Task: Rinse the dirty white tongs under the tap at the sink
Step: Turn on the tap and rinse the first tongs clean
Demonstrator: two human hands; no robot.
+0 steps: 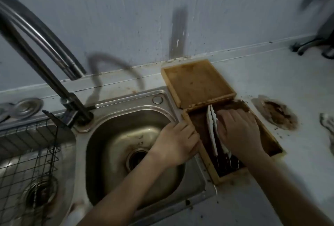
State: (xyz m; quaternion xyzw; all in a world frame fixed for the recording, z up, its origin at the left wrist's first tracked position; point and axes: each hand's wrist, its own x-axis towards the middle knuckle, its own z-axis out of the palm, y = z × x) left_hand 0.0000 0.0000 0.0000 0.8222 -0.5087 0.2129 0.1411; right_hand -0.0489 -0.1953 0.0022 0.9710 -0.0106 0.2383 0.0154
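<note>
The white tongs [211, 128] lie lengthwise in a wooden box [198, 146] filled with dark brown dirt, just right of the sink basin [115, 146]. Their serrated tips point away from me and their wire handle end is near me. My right hand [238, 131] rests on the tongs and the dirt, fingers around the right arm of the tongs. My left hand [178, 141] grips the left wall of the box at the basin's edge. The tap [32, 48] arches over the upper left, with no water running.
A second wooden tray [197, 83] stands behind the box against the wall. A brown stain [276, 114] marks the counter to the right. A wire rack [30, 155] sits in the left basin. Dark objects are at the far right counter corner.
</note>
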